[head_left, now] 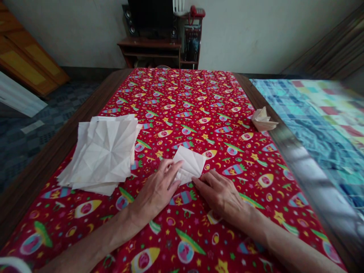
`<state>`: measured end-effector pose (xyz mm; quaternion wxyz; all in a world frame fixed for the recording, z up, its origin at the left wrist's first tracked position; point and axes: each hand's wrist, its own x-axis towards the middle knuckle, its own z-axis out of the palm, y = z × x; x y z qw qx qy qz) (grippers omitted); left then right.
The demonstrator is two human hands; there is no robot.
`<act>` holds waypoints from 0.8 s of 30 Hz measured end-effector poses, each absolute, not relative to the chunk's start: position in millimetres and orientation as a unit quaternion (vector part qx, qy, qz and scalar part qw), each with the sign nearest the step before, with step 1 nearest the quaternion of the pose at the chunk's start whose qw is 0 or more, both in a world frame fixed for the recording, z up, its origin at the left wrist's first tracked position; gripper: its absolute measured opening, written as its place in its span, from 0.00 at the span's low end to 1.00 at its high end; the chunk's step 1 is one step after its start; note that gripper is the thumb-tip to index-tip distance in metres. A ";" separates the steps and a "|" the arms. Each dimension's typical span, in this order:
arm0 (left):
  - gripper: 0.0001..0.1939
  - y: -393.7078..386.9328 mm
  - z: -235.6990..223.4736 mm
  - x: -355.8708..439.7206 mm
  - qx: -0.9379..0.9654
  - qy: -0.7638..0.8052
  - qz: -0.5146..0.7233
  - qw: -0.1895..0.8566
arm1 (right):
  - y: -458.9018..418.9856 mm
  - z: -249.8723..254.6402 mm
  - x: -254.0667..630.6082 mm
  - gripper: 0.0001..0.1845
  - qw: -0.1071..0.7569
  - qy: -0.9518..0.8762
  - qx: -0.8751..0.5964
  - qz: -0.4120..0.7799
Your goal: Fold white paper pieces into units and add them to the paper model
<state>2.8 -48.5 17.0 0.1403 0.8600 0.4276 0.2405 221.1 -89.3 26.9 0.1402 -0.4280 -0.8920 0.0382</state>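
Note:
A small folded square of white paper (190,163) with crease lines lies on the red cloth between my hands. My left hand (159,186) has its thumb and forefinger closed at the paper's left edge, gripping it. With its fingers curled, my right hand (223,193) presses a fingertip and thumb on the paper's lower right corner. To the left is a loose stack of creased white paper sheets (105,151), the top one marked with folds that radiate from its centre. A folded paper piece (264,119) rests at the table's right edge.
A red rocket-patterned cloth (176,110) covers the dark wooden table (85,98). Beyond it stands a desk (150,43) with a monitor, speakers and a red telephone (196,12). A bed with a checked cover (309,113) is on the right; a wooden cabinet (31,53) is at far left.

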 end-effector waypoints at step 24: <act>0.26 -62.7 20.2 3.4 0.960 0.268 0.079 0.038 | -94.8 25.6 222.7 0.10 0.141 -0.869 -0.475 0.008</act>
